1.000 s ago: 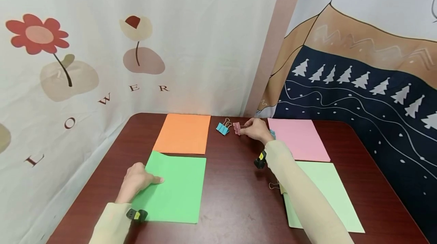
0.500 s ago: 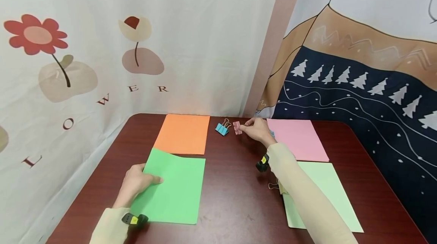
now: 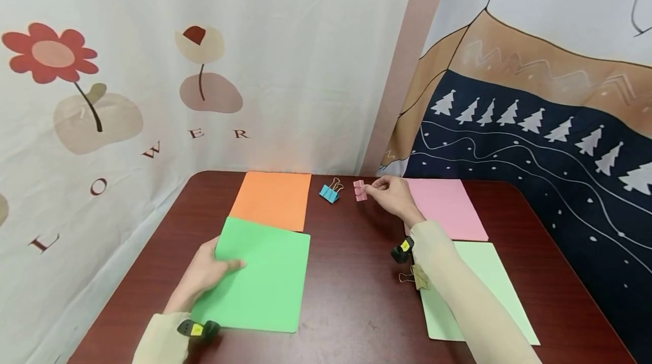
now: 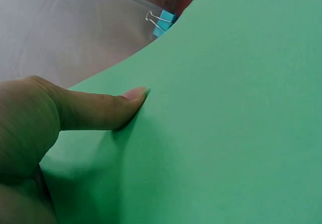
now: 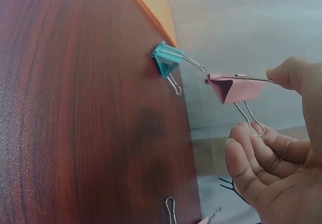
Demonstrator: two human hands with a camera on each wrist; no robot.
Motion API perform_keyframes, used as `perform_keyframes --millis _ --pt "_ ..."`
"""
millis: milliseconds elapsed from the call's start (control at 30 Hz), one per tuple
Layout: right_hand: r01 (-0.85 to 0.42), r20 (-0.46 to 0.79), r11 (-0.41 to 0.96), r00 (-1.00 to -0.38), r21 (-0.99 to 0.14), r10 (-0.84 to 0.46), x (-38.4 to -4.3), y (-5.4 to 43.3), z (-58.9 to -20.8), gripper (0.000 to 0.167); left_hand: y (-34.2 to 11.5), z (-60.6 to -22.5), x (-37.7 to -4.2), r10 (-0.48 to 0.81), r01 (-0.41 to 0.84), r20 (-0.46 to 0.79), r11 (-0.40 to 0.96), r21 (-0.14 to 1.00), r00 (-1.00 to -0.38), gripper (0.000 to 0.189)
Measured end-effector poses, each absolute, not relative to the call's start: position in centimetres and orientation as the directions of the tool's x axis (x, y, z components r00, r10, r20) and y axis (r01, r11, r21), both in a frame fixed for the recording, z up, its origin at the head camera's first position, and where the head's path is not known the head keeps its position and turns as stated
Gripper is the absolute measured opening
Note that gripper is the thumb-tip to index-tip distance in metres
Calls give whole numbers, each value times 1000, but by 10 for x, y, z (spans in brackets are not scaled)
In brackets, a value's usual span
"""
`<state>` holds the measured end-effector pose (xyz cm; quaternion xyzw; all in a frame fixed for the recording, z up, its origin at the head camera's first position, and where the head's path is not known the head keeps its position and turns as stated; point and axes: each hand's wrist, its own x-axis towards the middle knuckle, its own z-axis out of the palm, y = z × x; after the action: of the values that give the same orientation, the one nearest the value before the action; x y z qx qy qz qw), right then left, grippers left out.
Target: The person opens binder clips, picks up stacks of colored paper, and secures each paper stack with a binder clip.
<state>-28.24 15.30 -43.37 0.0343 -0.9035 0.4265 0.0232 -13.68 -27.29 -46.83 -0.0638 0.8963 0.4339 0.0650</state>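
Observation:
My left hand (image 3: 206,270) grips the left side of a stack of bright green paper (image 3: 267,282), thumb on top and the other fingers hidden beneath. The sheets' left part is raised, and their far corner overlaps the orange paper in the head view. In the left wrist view the thumb (image 4: 103,110) presses on the green surface. My right hand (image 3: 394,197) pinches a pink binder clip (image 5: 244,90) by its wire handles, thumb on one and fingers at the other. The clip is held above the table's far edge. Beside it lies a blue binder clip (image 3: 330,193).
Orange paper (image 3: 275,200) lies at the far left, pink paper (image 3: 450,208) at the far right. Pale green paper (image 3: 501,290), with a yellow binder clip (image 3: 421,277) on its left edge, is partly under my right forearm. A wire handle (image 5: 171,211) shows low in the right wrist view.
My right hand has carried the pink binder clip slightly right, away from the blue one. The green paper's far left corner has risen with my left hand and overlaps the orange paper more.

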Motion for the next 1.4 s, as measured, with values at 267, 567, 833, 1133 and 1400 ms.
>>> perform_keyframes --millis 267,567,833,1133,1400 --pt "-84 67 564 -996 -821 -50 -273 162 -431 41 -265 -457 -145 -51 -143 -142 600 787 -989 64" --pt "-108 96 482 -994 -870 -51 -259 169 -425 39 -255 -450 -155 -62 -139 -126 550 823 -990 62" --pt "-72 57 410 -997 -909 -49 -247 178 -424 42 -247 -441 -170 -67 -114 -93 502 857 -993 60" --pt "-96 92 332 -995 -939 -29 -238 180 -430 31 -237 -434 -183 -74 -101 -75 448 888 -994 62" --pt "-115 115 254 -993 -960 -13 -231 178 -436 24 -230 -426 -193 -79 -97 -71 397 913 -994 61"
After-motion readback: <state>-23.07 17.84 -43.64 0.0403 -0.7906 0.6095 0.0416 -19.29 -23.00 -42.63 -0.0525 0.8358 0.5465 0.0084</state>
